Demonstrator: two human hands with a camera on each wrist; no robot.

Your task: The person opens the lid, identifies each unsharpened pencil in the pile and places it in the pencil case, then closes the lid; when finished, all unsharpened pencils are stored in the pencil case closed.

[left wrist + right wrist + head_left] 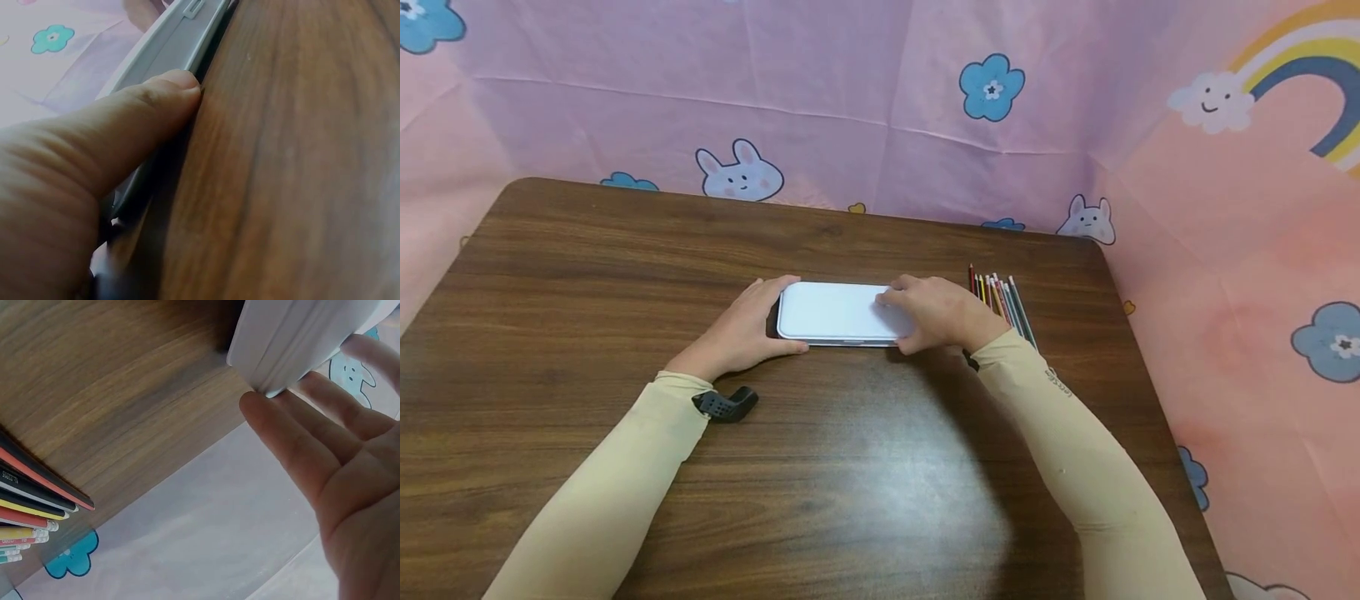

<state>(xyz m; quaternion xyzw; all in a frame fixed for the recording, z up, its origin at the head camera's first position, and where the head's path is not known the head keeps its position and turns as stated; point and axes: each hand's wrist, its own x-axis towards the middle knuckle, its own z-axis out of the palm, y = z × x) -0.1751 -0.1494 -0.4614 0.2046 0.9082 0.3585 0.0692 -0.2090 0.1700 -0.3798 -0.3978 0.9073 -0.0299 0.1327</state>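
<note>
A flat white pencil case (pixel 835 310) with rounded corners and its lid down lies on the table, its long front side towards me. My left hand (pixel 741 323) holds its left end, thumb along the front edge and fingers around the back corner. In the left wrist view, the thumb (pixel 144 112) presses against the case's side wall (pixel 164 53), near a small clasp. At the other end, my right hand (pixel 940 312) grips the case with the thumb low at the front and a finger bent over the lid. Its fingertips (pixel 256 406) meet the case's edge in the right wrist view.
Several pencils (pixel 1000 293) lie side by side just right of the case, partly hidden behind my right forearm. The wooden table (pixel 820 467) reaches back to a printed cloth wall (pixel 865 100), and another cloth wall stands along the right side.
</note>
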